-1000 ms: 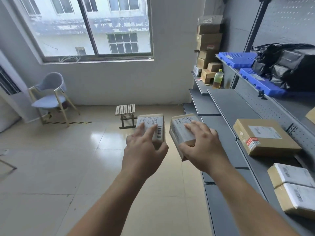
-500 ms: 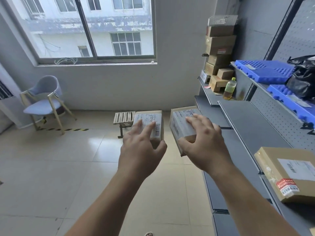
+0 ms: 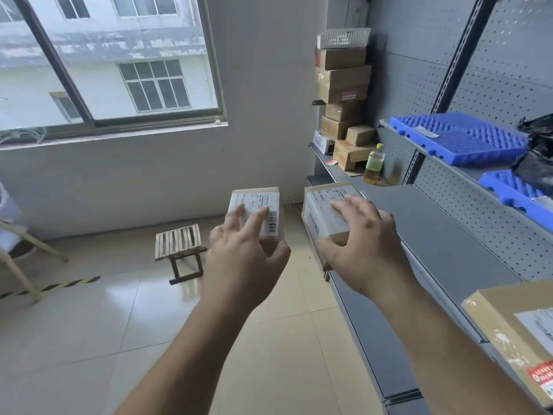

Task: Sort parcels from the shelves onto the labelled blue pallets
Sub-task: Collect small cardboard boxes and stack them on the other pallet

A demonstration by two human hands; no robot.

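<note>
Carry step imo, not placing yet: the person's got a small parcel in each hand, both up in the air out front. Left hand [image 3: 244, 259] grips the left parcel [image 3: 257, 202] w/ fingers laid over the white label on top and thumb hooked round the near right corner; that one hangs over the floor tiles. Right hand [image 3: 368, 250] holds the right parcel [image 3: 321, 212] much the same way, fingers spread across its label, thumb under the near edge. It's right at the front edge of the grey shelf [image 3: 434, 235], can't tell if it touches. Targets look like the two blue pallets on the upper shelf at right. The far pallet [image 3: 457, 139] has a strip label, too small to read, and the near pallet [image 3: 508, 187] is partly under a black bag [image 3: 538, 151]. So the next move prob calls for checking each parcel's label vs the pallet labels, then a lift up and to the right onto the match. The bag eats room on the near pallet, so less landing space there. Other stuff: a stack of cardboard boxes [image 3: 344, 85] w/ a white basket [image 3: 344, 38] on top at the shelf's far end, a bottle [image 3: 374, 163] beside them, a big taped parcel [image 3: 508, 324] at the near end, and a slatted stool [image 3: 179, 244] on the floor.
</note>
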